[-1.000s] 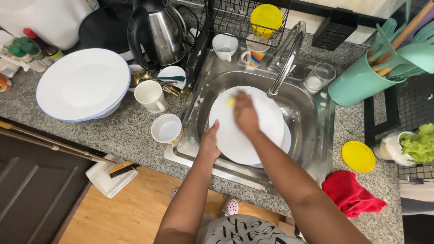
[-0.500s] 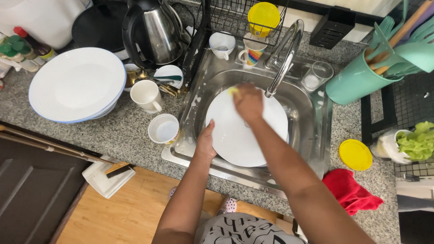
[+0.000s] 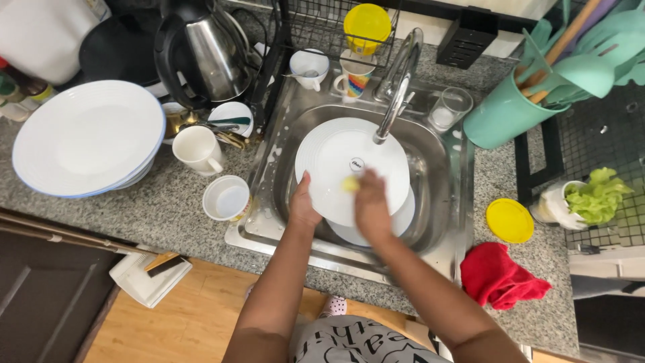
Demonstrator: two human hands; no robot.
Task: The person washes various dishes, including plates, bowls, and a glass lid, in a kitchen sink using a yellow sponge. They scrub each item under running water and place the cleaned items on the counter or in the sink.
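My left hand (image 3: 304,202) gripping the near-left rim of a white plate (image 3: 336,151) in the sink (image 3: 443,202), my right hand (image 3: 371,205) closed on a yellow sponge (image 3: 350,183) pressed against the plate, tap (image 3: 398,81) beyond

A small dark oval mark (image 3: 357,163), like a maker's stamp, sits at the middle of the white plate (image 3: 336,151) in the sink, just above the person's right hand (image 3: 369,205). At the far left edge of the counter stand a couple of bottles (image 3: 17,91), one with a pale label band and a bit of green beside it; they are cut off by the frame, so their shape is hard to tell. On the sink's back ledge a white mug (image 3: 355,82) bears a band of rainbow-coloured stripes. No signs or screens show.
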